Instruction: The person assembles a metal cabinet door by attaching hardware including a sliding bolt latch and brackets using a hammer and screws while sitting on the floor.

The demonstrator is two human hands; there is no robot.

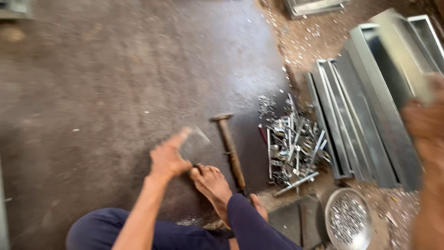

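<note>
The left hand (167,157) is down low over the dark floor (92,83); its fingers are closed on a small flat piece of shiny metal (194,141), pinched at the lower edge, with 1 finger pointing up along the side; the piece is blurred, so its shape is hard to tell. The right hand (428,122) is up at the right edge of the view, very blurred; it touches the end of a long pale metal strip (401,51), but I cannot tell how tightly its fingers are closed.

A bare foot (212,183) rests on the floor just beside the left hand; a hammer (230,148) with a wooden handle lies just right of the small piece. Further right is a pile of shiny metal scraps (291,143); beside that lie long grey metal channels (351,115), side by side. Near the bottom edge sits 1 round metal bowl (349,220); it is full of tiny shiny bits.
</note>
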